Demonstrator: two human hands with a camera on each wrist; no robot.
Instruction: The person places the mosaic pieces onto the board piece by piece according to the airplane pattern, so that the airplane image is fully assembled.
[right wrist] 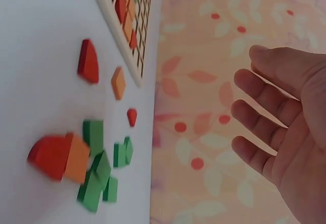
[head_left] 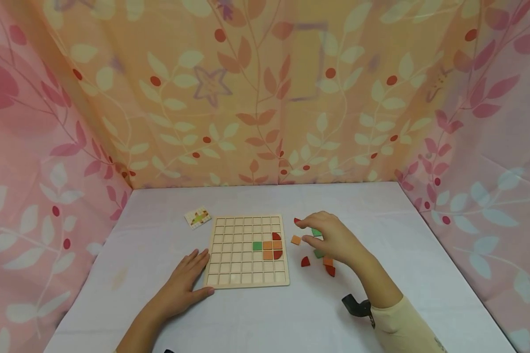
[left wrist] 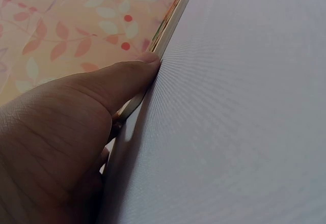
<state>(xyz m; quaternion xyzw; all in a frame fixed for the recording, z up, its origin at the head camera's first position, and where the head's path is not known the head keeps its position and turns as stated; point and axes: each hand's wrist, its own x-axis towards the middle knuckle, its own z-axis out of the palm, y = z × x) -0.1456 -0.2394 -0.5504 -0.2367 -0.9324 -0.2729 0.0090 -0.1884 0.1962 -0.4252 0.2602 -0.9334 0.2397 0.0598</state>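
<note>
A wooden grid board (head_left: 234, 268) lies on the table. On its right side sit a green square (head_left: 257, 246), several orange squares (head_left: 267, 255) and two red quarter-circles (head_left: 276, 236). My left hand (head_left: 178, 287) rests against the board's left edge, its thumb touching near the front corner. Above the loose pieces right of the board hovers my right hand (head_left: 333, 240), fingers apart and holding nothing in the right wrist view. Beneath and around it lie green blocks (right wrist: 93, 137), an orange square (head_left: 296, 239) and red quarter-circles (head_left: 305, 262), partly hidden by the hand in the head view.
A small pattern card (head_left: 198, 217) lies beyond the board's far left corner. White cloth (head_left: 159, 220) covers the table, and patterned curtains (head_left: 265, 122) stand behind it and at both sides. A black device (head_left: 356, 306) is on the right wrist.
</note>
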